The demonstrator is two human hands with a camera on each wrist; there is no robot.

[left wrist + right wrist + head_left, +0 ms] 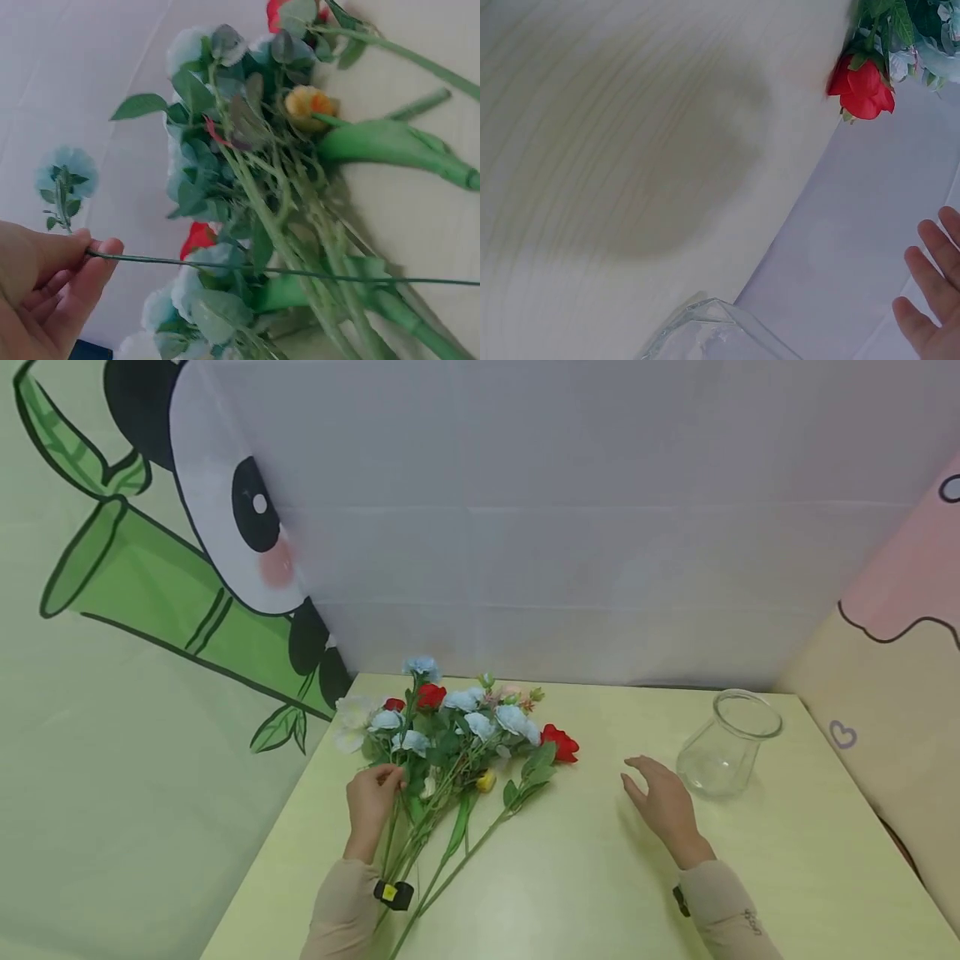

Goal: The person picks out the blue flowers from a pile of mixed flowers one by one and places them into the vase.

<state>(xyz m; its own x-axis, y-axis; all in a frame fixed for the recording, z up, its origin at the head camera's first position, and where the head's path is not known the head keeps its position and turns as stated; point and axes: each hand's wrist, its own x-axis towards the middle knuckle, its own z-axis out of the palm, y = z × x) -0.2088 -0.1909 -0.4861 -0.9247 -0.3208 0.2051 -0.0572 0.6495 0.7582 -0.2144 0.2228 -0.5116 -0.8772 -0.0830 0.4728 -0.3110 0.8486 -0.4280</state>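
Note:
Between thumb and fingertips, my left hand (pixel 372 797) pinches the thin green stem (pixel 187 262) of a light blue flower (pixel 66 174), whose bloom (pixel 422 668) stands above the others. Beneath it lies a pile of artificial flowers with blue blooms (pixel 480 725), a yellow one (pixel 486 780) and red ones, their stems towards the near edge. My right hand (pixel 663 806) is held over the table with its fingers spread and relaxed, holding nothing, left of the glass vase (pixel 716 760). In the right wrist view its fingers show at the right edge.
A red rose (pixel 559 744) on a leafy stem lies at the pile's right side. The pale table (pixel 585 877) reaches back to a light cloth wall (pixel 585 527). At the left hangs a printed panda and bamboo backdrop (pixel 165 585). The vase stands upright near the back right.

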